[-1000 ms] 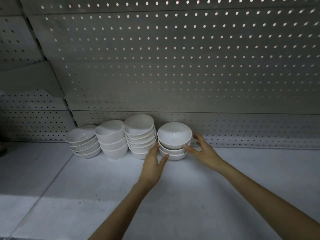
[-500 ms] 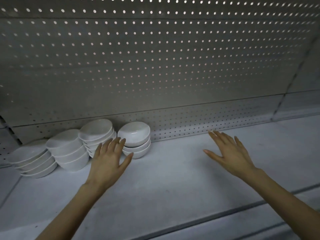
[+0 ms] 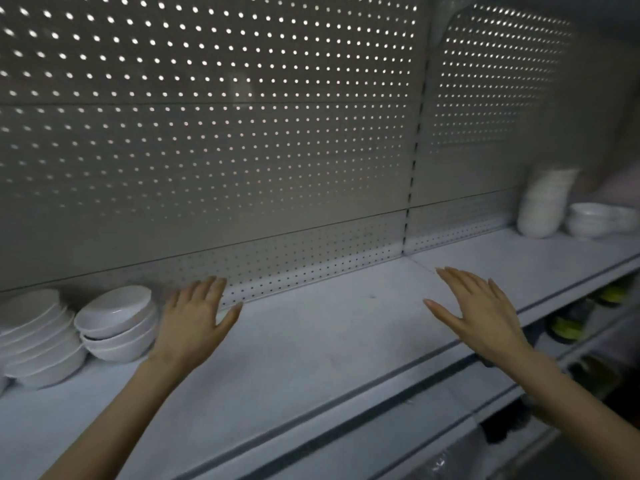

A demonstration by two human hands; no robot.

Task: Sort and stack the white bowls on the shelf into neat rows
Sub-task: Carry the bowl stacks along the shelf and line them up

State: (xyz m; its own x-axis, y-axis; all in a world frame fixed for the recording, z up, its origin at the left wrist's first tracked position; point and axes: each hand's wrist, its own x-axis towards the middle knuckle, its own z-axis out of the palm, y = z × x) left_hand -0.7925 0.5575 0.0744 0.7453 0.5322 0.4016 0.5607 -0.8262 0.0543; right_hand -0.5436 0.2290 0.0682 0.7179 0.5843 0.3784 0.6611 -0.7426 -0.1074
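A short stack of white bowls (image 3: 116, 323) stands at the back left of the shelf (image 3: 311, 348), with a taller stack (image 3: 38, 341) beside it at the frame's left edge. My left hand (image 3: 194, 323) hovers just right of the short stack, fingers straight, holding nothing. My right hand (image 3: 481, 313) is spread flat above the bare middle of the shelf, also holding nothing. Far right on the same shelf stand a tall stack of white bowls (image 3: 545, 206) and a low pair (image 3: 588, 223), blurred.
A perforated back panel (image 3: 242, 133) rises behind the shelf, split by a slotted upright (image 3: 414, 161). Lower shelves at the right hold dark and yellow-green items (image 3: 568, 327). The shelf's front edge (image 3: 346, 403) runs diagonally below my hands.
Both hands have let go of the rightmost stack and moved right. The view has swung right, so the left stacks slid to the frame's edge and the far-right bowls appeared.
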